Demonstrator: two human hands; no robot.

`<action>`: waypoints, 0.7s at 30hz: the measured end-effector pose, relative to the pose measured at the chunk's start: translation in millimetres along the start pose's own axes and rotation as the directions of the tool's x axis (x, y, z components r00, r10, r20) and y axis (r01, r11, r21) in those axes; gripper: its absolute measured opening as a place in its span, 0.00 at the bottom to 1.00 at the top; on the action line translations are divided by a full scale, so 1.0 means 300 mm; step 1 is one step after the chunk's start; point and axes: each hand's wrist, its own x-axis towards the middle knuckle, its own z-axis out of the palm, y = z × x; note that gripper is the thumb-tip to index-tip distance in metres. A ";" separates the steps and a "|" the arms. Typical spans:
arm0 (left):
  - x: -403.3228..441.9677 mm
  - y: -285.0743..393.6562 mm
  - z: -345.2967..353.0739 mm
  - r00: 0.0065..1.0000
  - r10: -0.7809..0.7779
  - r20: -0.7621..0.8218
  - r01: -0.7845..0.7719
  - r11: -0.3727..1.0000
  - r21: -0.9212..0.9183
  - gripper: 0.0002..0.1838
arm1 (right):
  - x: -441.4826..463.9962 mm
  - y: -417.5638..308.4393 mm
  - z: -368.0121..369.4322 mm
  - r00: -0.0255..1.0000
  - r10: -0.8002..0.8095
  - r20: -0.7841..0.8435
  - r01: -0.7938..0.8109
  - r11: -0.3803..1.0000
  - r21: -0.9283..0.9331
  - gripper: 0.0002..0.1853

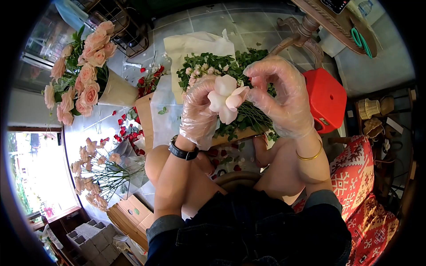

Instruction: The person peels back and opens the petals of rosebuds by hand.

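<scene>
A pale flower (227, 96), stem hidden, sits in the closed grip of the left hand (196, 111) above the greenery (255, 57), the right hand's (288, 99) grip parted just beside its petals.

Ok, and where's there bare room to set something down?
Bare tiled floor shows between the cream paper and the carved table leg; the red stool beside your right hand looks clear. It's crowded below the pale flower in your left hand, where leafy stems lie, and on the left, where red petals scatter near the pink roses.
</scene>
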 end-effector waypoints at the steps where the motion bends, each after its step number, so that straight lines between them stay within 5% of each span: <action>1: 0.001 0.007 0.001 1.000 0.000 0.000 0.000 1.000 0.000 0.15 | 0.000 -0.001 0.001 1.000 0.020 -0.006 -0.020 1.000 0.019 0.12; 4: 0.006 0.013 -0.005 0.995 -0.099 0.019 0.098 0.993 0.058 0.15 | -0.001 -0.001 -0.005 0.998 0.056 0.001 -0.056 0.996 0.073 0.11; 6: 0.017 -0.018 -0.021 0.964 0.179 0.196 -0.201 0.974 0.099 0.13 | 0.002 0.008 -0.013 0.999 0.034 0.016 -0.035 0.998 0.058 0.10; 9: 0.021 -0.011 -0.027 0.944 0.221 0.246 -0.265 0.950 0.162 0.14 | 0.005 0.006 -0.014 1.000 0.002 0.023 -0.002 1.000 0.024 0.09; 21: 0.023 -0.002 -0.052 0.952 0.168 0.257 -0.230 0.944 0.237 0.11 | 0.009 -0.006 -0.032 0.992 -0.016 0.122 0.034 0.990 -0.140 0.09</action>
